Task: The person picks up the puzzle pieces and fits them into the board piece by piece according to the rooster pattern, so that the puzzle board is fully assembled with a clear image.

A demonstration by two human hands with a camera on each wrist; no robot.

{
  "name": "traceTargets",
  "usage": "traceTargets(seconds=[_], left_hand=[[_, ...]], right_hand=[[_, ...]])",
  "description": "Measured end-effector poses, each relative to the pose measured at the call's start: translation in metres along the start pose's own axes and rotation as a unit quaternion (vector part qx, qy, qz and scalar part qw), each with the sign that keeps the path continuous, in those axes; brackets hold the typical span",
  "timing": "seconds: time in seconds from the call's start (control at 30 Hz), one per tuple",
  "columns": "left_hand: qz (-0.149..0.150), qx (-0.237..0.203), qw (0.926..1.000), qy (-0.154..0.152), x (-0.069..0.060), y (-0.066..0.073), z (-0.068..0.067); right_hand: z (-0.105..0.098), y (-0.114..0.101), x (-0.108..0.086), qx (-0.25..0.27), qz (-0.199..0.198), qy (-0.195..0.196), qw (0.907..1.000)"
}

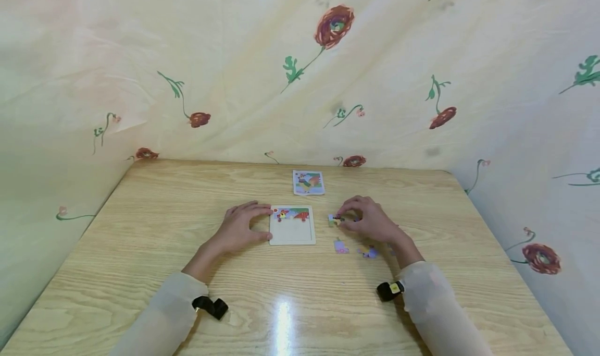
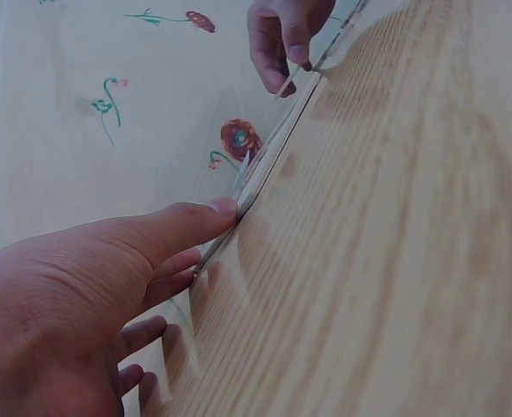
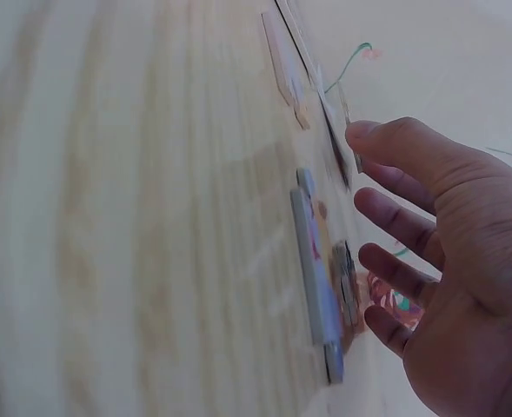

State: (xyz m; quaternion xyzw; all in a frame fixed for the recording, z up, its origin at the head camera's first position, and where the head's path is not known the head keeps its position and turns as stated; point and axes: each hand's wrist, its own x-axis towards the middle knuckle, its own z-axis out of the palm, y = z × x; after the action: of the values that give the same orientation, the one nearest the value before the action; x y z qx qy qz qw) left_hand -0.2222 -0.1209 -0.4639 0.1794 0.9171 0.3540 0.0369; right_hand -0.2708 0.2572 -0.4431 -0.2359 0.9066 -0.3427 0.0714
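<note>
A square white puzzle tray (image 1: 291, 235) lies on the table, with colourful pieces fitted along its top. My left hand (image 1: 240, 226) holds the tray's left side, thumb near the lower corner and fingers near the upper one. In the left wrist view, the left thumb (image 2: 195, 228) presses on the tray's edge. To the right of the tray, my right hand (image 1: 367, 220) pinches a jigsaw piece (image 1: 332, 221) between thumb and fingers, just above the table. Loose jigsaw pieces (image 1: 341, 247) lie below that hand; others are partly hidden by it. In the right wrist view, a piece (image 3: 313, 265) lies near its fingers.
Behind the tray lies a small picture card (image 1: 308, 183) with a coloured animal drawing. More loose pieces (image 1: 368, 252) lie near the right forearm. The wooden table (image 1: 154, 215) meets a flower-printed cloth (image 1: 244, 85) at its back and sides.
</note>
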Motion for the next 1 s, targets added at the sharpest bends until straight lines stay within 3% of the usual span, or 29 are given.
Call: traceTargets(seconds=[0.4,0.67,1.0], left_hand=[[0.002,0.002,1.0000,-0.001,0.000,-0.001,0.000],[0.002,-0.001,1.0000,0.003,0.000,-0.002,0.000],[-0.006,0.010,0.9999,0.000,0.001,-0.002,0.001]], right_hand=[[0.010,-0.014,0.005,-0.004,-0.021,0.009,0.9997],[0.020,-0.028,0.014,0.022,-0.015,-0.009,0.9996],[0.040,-0.050,0.029,-0.007,-0.034,-0.013,0.9993]])
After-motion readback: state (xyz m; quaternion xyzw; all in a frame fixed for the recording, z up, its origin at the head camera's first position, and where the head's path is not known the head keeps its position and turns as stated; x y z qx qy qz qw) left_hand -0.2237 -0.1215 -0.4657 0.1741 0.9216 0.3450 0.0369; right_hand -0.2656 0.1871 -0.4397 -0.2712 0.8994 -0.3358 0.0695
